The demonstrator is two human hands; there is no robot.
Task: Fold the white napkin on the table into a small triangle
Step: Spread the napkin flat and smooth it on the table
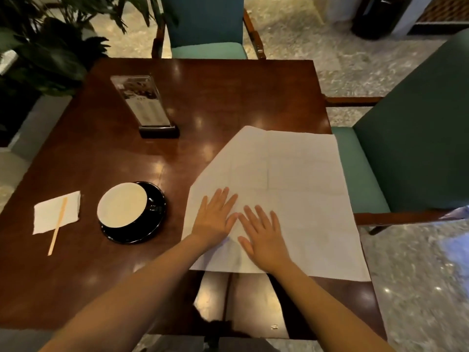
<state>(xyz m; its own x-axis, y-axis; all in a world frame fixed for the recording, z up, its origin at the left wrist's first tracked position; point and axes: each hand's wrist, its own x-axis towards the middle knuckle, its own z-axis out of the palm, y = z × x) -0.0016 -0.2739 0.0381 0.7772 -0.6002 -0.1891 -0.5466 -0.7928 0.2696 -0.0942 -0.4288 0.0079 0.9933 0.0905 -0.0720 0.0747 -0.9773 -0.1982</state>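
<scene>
The large white napkin [299, 179] lies spread flat on the right half of the dark wooden table [228, 92], creased into squares, its left corner cut off on a diagonal as if turned under. My left hand [217, 215] and my right hand [264, 236] both press palm-down on the napkin's near-left part, fingers spread, thumbs almost touching. Neither hand grips anything.
A white cup on a black saucer [132, 212] stands left of the napkin. Farther left lies a small napkin [57, 212] with a wooden stir stick [57, 226] across it. A menu stand [144, 105] rises at the back. Green chairs [406, 148] flank the table's right and far sides.
</scene>
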